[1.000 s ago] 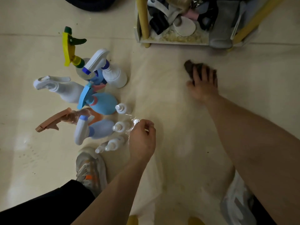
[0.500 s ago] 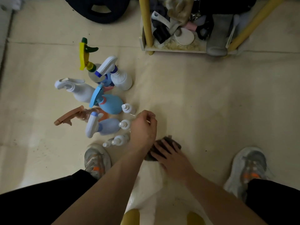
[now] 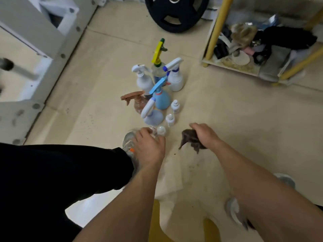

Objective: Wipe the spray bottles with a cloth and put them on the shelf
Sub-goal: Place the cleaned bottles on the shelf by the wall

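Several spray bottles stand in a cluster on the beige floor: a yellow-green topped one (image 3: pixel 158 55), a white one with a blue collar (image 3: pixel 174 75), a light blue one (image 3: pixel 161 98), a brown-triggered clear one (image 3: pixel 134 99) and a lavender one (image 3: pixel 151 116). Small clear bottles with white caps (image 3: pixel 170 118) stand at the cluster's near end. My left hand (image 3: pixel 148 145) curls its fingers round one small clear bottle (image 3: pixel 160 131) there. Just to its right, my right hand (image 3: pixel 204 135) grips a dark brown cloth (image 3: pixel 189 139) lifted off the floor.
A low shelf with yellow posts (image 3: pixel 216 30) holds dark clutter at the upper right. A black weight plate (image 3: pixel 174 13) leans at the top. A grey metal frame (image 3: pixel 35 49) fills the left. My shoes (image 3: pixel 128 144) and black trouser leg are near the bottles.
My right hand dragged the cloth from the far floor back toward me and lifted it. My left hand shifted onto the nearest small bottle. The view tilted up.
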Action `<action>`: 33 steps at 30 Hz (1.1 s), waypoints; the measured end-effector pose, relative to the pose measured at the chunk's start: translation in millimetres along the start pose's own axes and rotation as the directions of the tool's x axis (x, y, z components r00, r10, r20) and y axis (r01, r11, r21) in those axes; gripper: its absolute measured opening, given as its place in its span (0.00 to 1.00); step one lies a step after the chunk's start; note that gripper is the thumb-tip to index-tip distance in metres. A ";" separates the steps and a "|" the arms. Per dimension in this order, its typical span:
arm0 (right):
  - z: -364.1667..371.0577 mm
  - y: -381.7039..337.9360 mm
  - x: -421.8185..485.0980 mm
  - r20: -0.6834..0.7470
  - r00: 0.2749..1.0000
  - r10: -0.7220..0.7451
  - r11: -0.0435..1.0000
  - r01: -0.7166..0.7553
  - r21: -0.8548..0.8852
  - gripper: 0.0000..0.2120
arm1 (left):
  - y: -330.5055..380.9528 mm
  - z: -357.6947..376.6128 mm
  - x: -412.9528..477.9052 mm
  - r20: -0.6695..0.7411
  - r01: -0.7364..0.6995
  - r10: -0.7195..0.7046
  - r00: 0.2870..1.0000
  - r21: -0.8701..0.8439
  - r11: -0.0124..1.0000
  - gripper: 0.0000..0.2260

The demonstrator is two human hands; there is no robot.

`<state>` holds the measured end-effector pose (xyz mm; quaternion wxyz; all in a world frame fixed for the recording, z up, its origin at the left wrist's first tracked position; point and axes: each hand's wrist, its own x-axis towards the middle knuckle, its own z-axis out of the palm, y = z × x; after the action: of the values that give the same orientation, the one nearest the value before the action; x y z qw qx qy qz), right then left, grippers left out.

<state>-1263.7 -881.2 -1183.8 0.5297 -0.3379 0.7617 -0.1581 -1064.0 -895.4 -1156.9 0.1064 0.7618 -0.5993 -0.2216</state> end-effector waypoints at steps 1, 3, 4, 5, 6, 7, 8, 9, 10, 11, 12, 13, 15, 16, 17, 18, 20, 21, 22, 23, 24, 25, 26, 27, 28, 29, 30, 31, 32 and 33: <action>0.3 -8.2 3.3 -0.024 1.000 -0.009 0.998 0.008 -0.056 0.23 | -4.0 1.4 5.1 -0.001 0.066 -0.066 0.998 -0.004 0.998 0.21; 6.1 -23.5 11.1 -0.112 0.991 -0.076 0.956 0.040 -0.289 0.20 | -7.3 4.5 16.1 0.081 0.156 -0.153 0.985 -0.026 0.987 0.32; 9.2 -30.7 13.5 -0.153 0.979 -0.132 0.926 0.067 -0.370 0.14 | -6.9 7.4 20.3 0.143 0.165 -0.160 0.977 -0.021 0.986 0.36; 13.9 -38.4 16.6 -0.161 0.970 -0.183 0.905 0.103 -0.413 0.10 | -8.1 11.4 25.2 0.199 0.160 -0.156 0.967 -0.005 0.987 0.39; 18.2 -42.8 20.6 -0.150 0.962 -0.229 0.886 0.142 -0.440 0.13 | -9.2 15.5 28.2 0.245 0.144 -0.144 0.959 0.020 0.989 0.40; 22.7 -45.7 26.5 -0.120 0.958 -0.262 0.868 0.180 -0.462 0.20 | -10.2 20.0 31.3 0.274 0.116 -0.126 0.953 0.051 0.992 0.40; 26.4 -47.7 30.4 -0.088 0.956 -0.278 0.856 0.205 -0.475 0.25 | -10.5 23.2 32.7 0.290 0.085 -0.105 0.951 0.080 0.993 0.39; 30.4 -49.3 33.5 -0.067 0.955 -0.289 0.844 0.221 -0.489 0.27 | -10.1 25.7 33.6 0.292 0.052 -0.082 0.953 0.107 0.993 0.36; 34.6 -50.8 37.3 -0.052 0.956 -0.288 0.835 0.225 -0.502 0.27 | -9.3 28.3 35.3 0.290 0.029 -0.065 0.955 0.127 0.992 0.34; 39.1 -50.6 41.9 -0.043 0.958 -0.283 0.838 0.225 -0.497 0.25 | -8.6 30.4 37.0 0.287 0.013 -0.054 0.956 0.142 0.990 0.32; 43.3 -50.1 47.1 -0.038 0.959 -0.281 0.844 0.228 -0.486 0.23 | -8.0 32.8 39.4 0.286 0.003 -0.047 0.957 0.153 0.988 0.29; 47.2 -49.9 50.9 -0.042 0.958 -0.283 0.847 0.229 -0.479 0.20 | -8.0 34.4 41.5 0.285 -0.004 -0.042 0.958 0.159 0.987 0.26; 52.5 -49.1 58.7 -0.063 0.950 -0.306 0.845 0.241 -0.477 0.15 | -9.6 37.7 45.5 0.286 -0.017 -0.028 0.958 0.156 0.988 0.18; 53.7 -48.2 61.1 -0.075 0.946 -0.314 0.847 0.244 -0.473 0.13 | -10.4 38.4 47.0 0.289 -0.028 -0.016 0.957 0.147 0.989 0.16; 54.0 -47.5 62.5 -0.085 0.942 -0.324 0.845 0.248 -0.474 0.13 | -10.7 38.8 48.8 0.292 -0.044 0.003 0.956 0.134 0.990 0.14; 52.9 -47.0 61.7 -0.090 0.939 -0.332 0.837 0.250 -0.487 0.13 | -10.7 38.6 50.1 0.291 -0.069 0.031 0.956 0.121 0.990 0.13; 48.2 -43.3 59.3 -0.101 0.930 -0.354 0.810 0.251 -0.530 0.14 | -10.8 37.3 52.5 0.287 -0.138 0.103 0.952 0.104 0.985 0.12; 44.8 -40.0 57.1 -0.118 0.921 -0.372 0.796 0.251 -0.551 0.16 | -11.4 36.4 53.7 0.289 -0.165 0.131 0.948 0.096 0.982 0.12; 40.4 -37.6 54.3 -0.139 0.910 -0.391 0.786 0.251 -0.565 0.17 | -11.9 35.4 54.6 0.295 -0.184 0.151 0.943 0.089 0.979 0.12; 35.6 -35.4 52.3 -0.158 0.901 -0.404 0.782 0.250 -0.571 0.17 | -12.6 34.7 55.6 0.301 -0.193 0.161 0.940 0.079 0.978 0.12; 30.6 -34.7 51.0 -0.170 0.896 -0.411 0.779 0.249 -0.576 0.16 | -13.7 33.7 56.4 0.305 -0.187 0.158 0.939 0.067 0.980 0.12; 25.2 -36.1 49.9 -0.170 0.891 -0.422 0.768 0.251 -0.589 0.16 | -13.9 32.9 57.1 0.308 -0.170 0.145 0.940 0.056 0.984 0.11; 20.7 -39.5 49.3 -0.160 0.888 -0.430 0.753 0.255 -0.607 0.15 | -13.8 31.4 57.6 0.314 -0.151 0.129 0.941 0.047 0.987 0.11; 17.0 -44.6 50.0 -0.145 0.888 -0.437 0.739 0.262 -0.621 0.16 | -12.9 30.5 58.0 0.324 -0.141 0.120 0.939 0.043 0.989 0.11; 14.4 -50.6 51.8 -0.121 0.892 -0.436 0.727 0.269 -0.632 0.16 | -11.9 30.2 58.6 0.333 -0.143 0.120 0.935 0.046 0.989 0.11; 13.2 -57.4 54.1 -0.089 0.901 -0.425 0.715 0.274 -0.643 0.17 | -11.4 30.1 59.2 0.343 -0.151 0.125 0.931 0.052 0.987 0.12; 13.0 -64.6 56.6 -0.053 0.910 -0.411 0.702 0.279 -0.655 0.17 | -10.5 29.9 60.2 0.354 -0.164 0.133 0.926 0.061 0.985 0.12; 13.8 -70.8 60.0 -0.021 0.918 -0.397 0.692 0.284 -0.664 0.17 | -10.2 29.7 61.5 0.360 -0.175 0.139 0.923 0.067 0.982 0.12; 15.2 -76.0 64.0 0.003 0.923 -0.384 0.685 0.288 -0.669 0.17 | -10.3 29.4 63.3 0.362 -0.182 0.144 0.921 0.071 0.981 0.12; 16.6 -79.6 67.5 0.020 0.927 -0.375 0.684 0.291 -0.669 0.17 | -11.3 28.9 65.1 0.363 -0.187 0.149 0.920 0.072 0.980 0.12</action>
<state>-1235.2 -982.8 -1189.9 0.2917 -0.6258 0.7233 0.0084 -1055.8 -952.0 -1200.9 -0.0253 0.6594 -0.6828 -0.3136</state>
